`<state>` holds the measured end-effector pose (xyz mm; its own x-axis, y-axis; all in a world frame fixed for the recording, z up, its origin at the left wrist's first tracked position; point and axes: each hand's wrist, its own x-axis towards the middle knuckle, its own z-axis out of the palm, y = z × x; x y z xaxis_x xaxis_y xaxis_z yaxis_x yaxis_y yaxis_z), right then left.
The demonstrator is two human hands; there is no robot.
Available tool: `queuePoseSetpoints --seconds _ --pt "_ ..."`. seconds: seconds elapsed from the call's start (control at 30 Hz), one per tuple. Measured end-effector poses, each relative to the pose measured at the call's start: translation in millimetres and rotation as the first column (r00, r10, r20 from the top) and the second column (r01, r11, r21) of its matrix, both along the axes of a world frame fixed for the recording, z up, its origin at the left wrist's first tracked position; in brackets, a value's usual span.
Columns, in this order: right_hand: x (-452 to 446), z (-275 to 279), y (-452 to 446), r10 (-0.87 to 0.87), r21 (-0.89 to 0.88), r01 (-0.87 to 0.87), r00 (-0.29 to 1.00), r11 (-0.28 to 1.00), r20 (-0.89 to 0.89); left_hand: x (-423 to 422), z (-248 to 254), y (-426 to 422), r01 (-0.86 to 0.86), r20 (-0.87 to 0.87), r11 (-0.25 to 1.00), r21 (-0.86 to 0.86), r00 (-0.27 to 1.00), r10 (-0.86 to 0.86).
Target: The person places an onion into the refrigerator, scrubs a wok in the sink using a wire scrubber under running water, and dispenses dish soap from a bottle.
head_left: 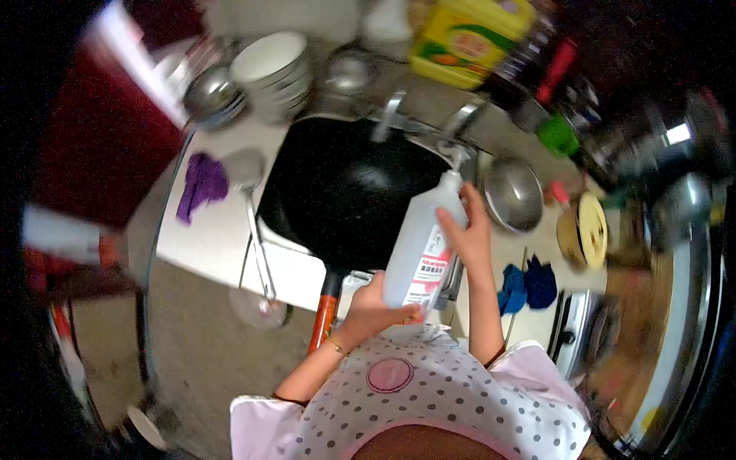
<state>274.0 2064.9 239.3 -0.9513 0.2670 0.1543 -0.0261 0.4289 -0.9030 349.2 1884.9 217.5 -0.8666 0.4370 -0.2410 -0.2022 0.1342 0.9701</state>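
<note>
A translucent white pump bottle (414,230) with a pink and white label is held up in front of my chest, over the near edge of the sink. My left hand (372,310) is wrapped round its bottom end. Higher up, my right hand (469,234) grips its side near the shoulder, just below the pump head. The bottle tilts, its pump pointing away to the upper right. Behind it, a large black wok (345,192) sits in the sink, its orange-brown handle (323,318) pointing toward me.
A spatula (257,238) and a purple cloth (202,184) lie left of the wok. Stacked white bowls (270,69) stand at the back left. The faucet (389,115) is behind the wok. To the right are a steel bowl (514,194), a yellow-lidded pot (590,230) and blue cloths (540,282).
</note>
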Motion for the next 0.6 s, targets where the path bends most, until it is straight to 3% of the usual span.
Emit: queuePoseSetpoints --seconds 0.03,0.07,0.13,0.17,0.23,0.3,0.37,0.43,0.47,0.5,0.57,0.6 --pt "14.3 4.6 3.2 0.021 0.001 -0.021 1.0 1.0 0.018 -7.9 15.3 -2.4 0.059 -0.04 0.985 -0.159 0.997 -0.067" --pt "23.6 13.4 3.1 -0.012 -0.113 0.009 1.0 0.994 -0.028 -16.5 18.2 1.1 0.139 -0.066 0.976 -0.168 0.986 -0.152" --pt "43.7 40.4 12.4 -0.104 -0.239 0.086 0.992 0.967 -0.065 -27.3 31.2 21.7 0.073 -0.326 0.893 -0.444 0.915 -0.238" --pt "56.2 53.4 18.2 -0.172 -0.192 0.155 0.982 0.969 -0.073 -30.0 29.4 35.2 0.122 -0.328 0.885 -0.45 0.899 -0.291" --pt "75.1 58.0 36.7 -0.259 -0.154 0.244 0.962 0.957 -0.082 -34.1 10.5 68.5 0.082 -0.562 0.935 -0.346 0.78 -0.276" --pt "88.4 48.2 55.8 -0.472 -0.014 0.475 0.869 0.88 -0.147 -35.1 -3.6 101.0 0.14 -0.58 0.926 -0.351 0.744 -0.332" --pt "100.7 34.0 83.1 -0.59 -0.042 0.588 0.804 0.808 -0.079 -30.5 -7.5 124.8 0.211 -0.598 0.924 -0.318 0.712 -0.368" --pt "114.5 11.2 104.8 -0.571 -0.036 0.578 0.79 0.815 -0.222 -24.6 -50.0 152.2 0.261 -0.689 0.921 -0.288 0.612 -0.389" --pt "117.9 7.4 106.7 -0.553 -0.053 0.557 0.802 0.829 -0.226 -19.9 -60.6 160.9 0.31 -0.62 0.905 -0.291 0.659 -0.425" --pt "122.6 3.8 108.6 -0.539 -0.07 0.539 0.81 0.839 -0.231 -15.3 -59.2 163.0 0.324 -0.607 0.86 -0.394 0.611 -0.508" --pt "130.7 -18.6 113.3 -0.467 0.003 0.476 0.864 0.879 -0.191 -3.8 -60.0 155.5 0.144 -0.741 0.886 -0.442 0.498 -0.45" --pt "132.1 -24.8 112.1 -0.407 0.296 0.477 0.873 0.827 -0.271 -6.7 -59.6 151.4 0.128 -0.733 0.881 -0.455 0.509 -0.452"
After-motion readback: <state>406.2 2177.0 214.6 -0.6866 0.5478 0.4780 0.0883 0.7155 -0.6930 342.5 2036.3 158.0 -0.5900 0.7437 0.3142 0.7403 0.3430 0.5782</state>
